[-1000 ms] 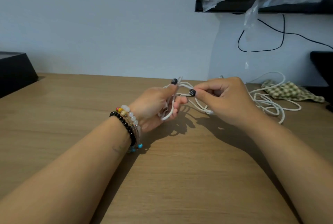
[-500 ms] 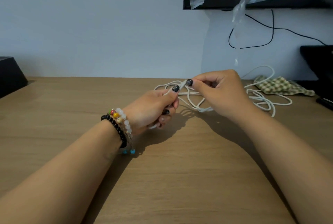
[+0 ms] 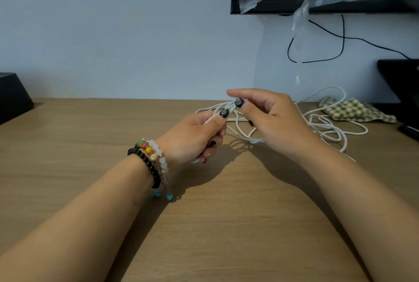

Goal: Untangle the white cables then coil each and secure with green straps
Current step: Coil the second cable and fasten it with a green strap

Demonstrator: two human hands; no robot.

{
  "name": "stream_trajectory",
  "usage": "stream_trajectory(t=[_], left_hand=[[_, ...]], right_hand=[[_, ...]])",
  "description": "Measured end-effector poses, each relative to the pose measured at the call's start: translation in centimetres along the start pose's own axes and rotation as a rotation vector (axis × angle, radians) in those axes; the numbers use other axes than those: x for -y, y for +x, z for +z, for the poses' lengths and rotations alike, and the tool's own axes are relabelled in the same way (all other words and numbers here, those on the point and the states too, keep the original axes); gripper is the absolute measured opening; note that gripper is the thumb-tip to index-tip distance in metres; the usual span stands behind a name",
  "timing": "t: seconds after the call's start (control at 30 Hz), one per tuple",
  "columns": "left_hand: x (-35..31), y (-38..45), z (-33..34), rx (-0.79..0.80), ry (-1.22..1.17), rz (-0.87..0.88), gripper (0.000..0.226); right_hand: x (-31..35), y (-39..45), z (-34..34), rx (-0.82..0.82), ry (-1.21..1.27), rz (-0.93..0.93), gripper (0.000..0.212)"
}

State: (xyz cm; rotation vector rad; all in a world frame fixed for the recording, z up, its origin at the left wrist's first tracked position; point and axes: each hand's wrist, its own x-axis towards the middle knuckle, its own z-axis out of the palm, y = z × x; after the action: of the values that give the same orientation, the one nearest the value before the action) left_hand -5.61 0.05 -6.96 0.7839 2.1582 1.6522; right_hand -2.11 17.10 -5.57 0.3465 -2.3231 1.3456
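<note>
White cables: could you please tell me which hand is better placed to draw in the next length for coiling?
Probably right hand: it sits nearest the loose white cables, while left hand holds the gathered strands.

White round cables lie on the tan wood-grain tabletop; a green-and-cream checked cloth sits beyond. Black glossy bead bracelet; black nails with silver flower motifs.

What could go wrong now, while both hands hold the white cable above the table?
1. The left hand and right hand pinch the white cable close together; pulling hard may tighten the loose tangle lying on the table.
2. Loops lie beside the checkered cloth, so a pull might drag it along.
</note>
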Motion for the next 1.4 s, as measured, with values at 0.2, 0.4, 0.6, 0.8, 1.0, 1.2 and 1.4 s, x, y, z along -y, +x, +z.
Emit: stream_trajectory(t=[0.2,0.4,0.6,0.8,1.0,1.2,1.4], left_hand=[[-0.2,0.0,-0.1,0.034,0.021,0.039,0.033],[-0.5,0.0,-0.2,0.093,0.025,0.092,0.028],[-0.7,-0.2,-0.3,0.114,0.045,0.11,0.021],[-0.8,-0.4,-0.1,0.131,0.075,0.175,0.014],[-0.3,-0.1,-0.1,0.091,0.02,0.085,0.022],[-1.0,0.2,-0.6,-0.184,-0.639,0.042,0.027],[-1.2,0.4,-3.3,-0.429,-0.873,0.065,0.026]], right_hand=[[-0.2,0.2,-0.1,0.055,0.161,0.125,0.022],[-0.4,0.3,-0.1,0.102,0.306,0.193,0.024],[-0.2,0.2,-0.2,0.12,0.341,0.195,0.021],[0.0,0.1,-0.1,0.153,0.336,0.182,0.023],[-0.3,0.3,0.0,0.135,0.237,0.151,0.018],[-0.6,0.4,-0.5,0.043,0.106,0.128,0.019],[-0.7,0.7,-1.2,-0.101,0.016,0.11,0.012]])
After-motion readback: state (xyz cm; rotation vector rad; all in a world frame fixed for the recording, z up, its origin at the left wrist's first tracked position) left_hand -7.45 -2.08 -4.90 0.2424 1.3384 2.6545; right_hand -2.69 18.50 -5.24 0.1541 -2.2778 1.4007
